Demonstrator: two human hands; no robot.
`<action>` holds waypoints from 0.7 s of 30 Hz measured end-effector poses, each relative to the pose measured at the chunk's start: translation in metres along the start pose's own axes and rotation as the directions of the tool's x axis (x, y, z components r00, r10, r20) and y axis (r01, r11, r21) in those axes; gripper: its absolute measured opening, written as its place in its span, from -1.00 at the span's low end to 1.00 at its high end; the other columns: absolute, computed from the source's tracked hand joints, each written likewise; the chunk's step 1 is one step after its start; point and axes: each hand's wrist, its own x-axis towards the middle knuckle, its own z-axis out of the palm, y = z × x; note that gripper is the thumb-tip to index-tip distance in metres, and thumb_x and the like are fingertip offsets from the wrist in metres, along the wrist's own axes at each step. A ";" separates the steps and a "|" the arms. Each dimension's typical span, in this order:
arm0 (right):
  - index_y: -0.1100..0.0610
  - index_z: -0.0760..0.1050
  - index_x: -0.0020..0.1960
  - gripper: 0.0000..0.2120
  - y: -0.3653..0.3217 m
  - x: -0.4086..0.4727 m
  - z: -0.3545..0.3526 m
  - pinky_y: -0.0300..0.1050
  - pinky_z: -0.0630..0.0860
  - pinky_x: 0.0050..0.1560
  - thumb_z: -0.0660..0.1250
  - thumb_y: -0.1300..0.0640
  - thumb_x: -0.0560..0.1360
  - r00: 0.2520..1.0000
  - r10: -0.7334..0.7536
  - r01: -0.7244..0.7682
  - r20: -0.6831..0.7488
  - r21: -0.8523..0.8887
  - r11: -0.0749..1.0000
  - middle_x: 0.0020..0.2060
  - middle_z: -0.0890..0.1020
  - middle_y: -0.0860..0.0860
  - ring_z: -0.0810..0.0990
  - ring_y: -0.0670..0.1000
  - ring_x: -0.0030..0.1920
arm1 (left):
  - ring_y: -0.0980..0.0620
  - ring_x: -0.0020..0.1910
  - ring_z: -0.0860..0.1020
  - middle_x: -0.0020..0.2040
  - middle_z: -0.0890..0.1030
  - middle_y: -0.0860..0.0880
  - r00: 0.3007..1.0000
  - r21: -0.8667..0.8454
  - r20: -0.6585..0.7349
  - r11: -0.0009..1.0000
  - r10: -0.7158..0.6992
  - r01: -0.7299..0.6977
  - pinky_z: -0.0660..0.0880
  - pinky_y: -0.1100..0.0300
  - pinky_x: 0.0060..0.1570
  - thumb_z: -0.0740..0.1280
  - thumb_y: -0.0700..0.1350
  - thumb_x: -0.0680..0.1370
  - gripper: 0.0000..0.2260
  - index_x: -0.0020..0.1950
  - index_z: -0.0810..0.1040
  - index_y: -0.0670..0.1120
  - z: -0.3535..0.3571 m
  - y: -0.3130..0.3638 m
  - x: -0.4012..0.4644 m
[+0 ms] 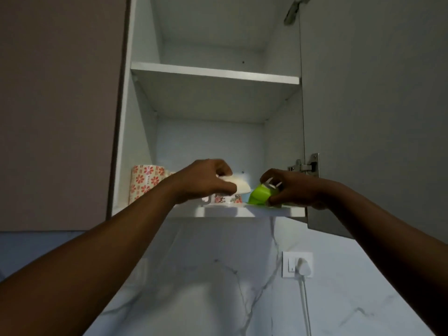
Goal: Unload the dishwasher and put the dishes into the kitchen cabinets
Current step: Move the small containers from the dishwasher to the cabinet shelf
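The left hand (206,180) is gripping a white dish (238,185) over the floral cup (226,198) while the right hand (292,190) is pinching a tilted green cup (260,194) at the shelf's (228,211) near edge (a slip there is likely tipping it off).

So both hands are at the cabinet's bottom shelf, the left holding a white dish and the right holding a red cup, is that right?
Not quite. The head view shows the right hand holding a green cup, not red. The rest stands: the left hand holds the white dish at the bottom shelf.

The white bottom cabinet shelf (228,211), mid-frame, carries a tall red-flowered white mug (145,183) at left and a low floral cup (224,198) at centre.
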 end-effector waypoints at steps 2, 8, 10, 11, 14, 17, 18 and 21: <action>-0.08 0.40 0.28 -0.48 0.008 0.019 -0.002 0.06 0.54 0.18 0.49 0.15 0.39 0.997 -0.009 0.010 0.074 -0.015 1.000 0.18 0.52 0.03 0.56 0.08 0.10 | 0.15 -0.10 0.55 0.02 0.58 0.09 0.997 0.087 0.070 0.996 0.013 -0.019 0.50 0.27 -0.17 0.47 -0.05 0.36 -0.64 0.14 0.55 0.04 0.005 -0.014 0.018; -0.13 0.38 0.31 -0.46 0.014 0.047 0.005 0.03 0.49 0.25 0.48 0.12 0.41 0.959 -0.096 0.121 0.265 -0.080 0.989 0.23 0.50 -0.04 0.52 0.02 0.19 | 0.12 0.13 0.53 0.14 0.57 0.12 0.937 0.227 0.350 0.970 0.001 -0.086 0.50 0.16 0.16 0.47 -0.07 0.39 -0.56 0.24 0.48 0.07 0.008 -0.035 0.048; -0.14 0.37 0.33 -0.46 0.014 0.052 0.007 0.01 0.48 0.26 0.48 0.08 0.42 0.949 -0.111 0.145 0.295 -0.099 0.984 0.24 0.50 -0.07 0.52 0.01 0.20 | 0.14 0.15 0.53 0.14 0.57 0.13 0.918 0.261 0.395 0.961 -0.019 -0.093 0.48 0.19 0.17 0.48 -0.08 0.39 -0.56 0.24 0.47 0.07 0.010 -0.035 0.058; -0.14 0.37 0.34 -0.46 0.011 0.052 0.006 0.00 0.47 0.27 0.47 0.08 0.42 0.944 -0.115 0.152 0.308 -0.099 0.983 0.24 0.50 -0.08 0.51 0.00 0.21 | 0.15 0.15 0.52 0.15 0.56 0.13 0.907 0.279 0.420 0.956 -0.035 -0.092 0.47 0.23 0.16 0.48 -0.11 0.41 -0.56 0.25 0.46 0.06 0.008 -0.034 0.062; -0.10 0.35 0.40 -0.45 0.010 0.054 0.004 0.00 0.41 0.33 0.43 0.09 0.46 0.921 -0.096 0.147 0.377 -0.109 0.983 0.30 0.49 -0.06 0.48 0.02 0.26 | 0.15 0.15 0.54 0.16 0.57 0.12 0.858 0.338 0.501 0.939 -0.116 -0.070 0.48 0.31 0.11 0.45 -0.17 0.45 -0.58 0.28 0.46 0.01 0.011 -0.033 0.073; -0.07 0.31 0.45 -0.45 0.011 0.052 0.002 -0.08 0.40 0.31 0.38 0.11 0.50 0.916 -0.091 0.164 0.390 -0.157 0.974 0.34 0.47 -0.06 0.47 0.01 0.27 | 0.08 0.16 0.56 0.16 0.59 0.07 0.822 0.380 0.546 0.922 -0.162 -0.071 0.51 0.19 0.16 0.42 -0.18 0.48 -0.62 0.27 0.48 -0.02 0.014 -0.032 0.080; -0.05 0.30 0.46 -0.45 0.011 0.051 0.002 -0.13 0.41 0.27 0.37 0.13 0.52 0.916 -0.091 0.166 0.391 -0.163 0.973 0.35 0.47 -0.05 0.47 0.01 0.28 | 0.08 0.16 0.55 0.18 0.58 0.07 0.810 0.385 0.562 0.920 -0.171 -0.072 0.51 0.19 0.17 0.41 -0.17 0.48 -0.62 0.29 0.47 -0.02 0.013 -0.031 0.082; -0.02 0.30 0.47 -0.46 0.012 0.052 -0.001 -0.19 0.41 0.22 0.34 0.17 0.53 0.923 -0.084 0.147 0.375 -0.145 0.978 0.35 0.46 0.01 0.46 0.02 0.29 | 0.12 0.17 0.54 0.20 0.56 0.09 0.784 0.400 0.592 0.913 -0.188 -0.083 0.51 0.24 0.12 0.43 -0.01 0.46 -0.56 0.31 0.44 0.01 0.010 -0.028 0.082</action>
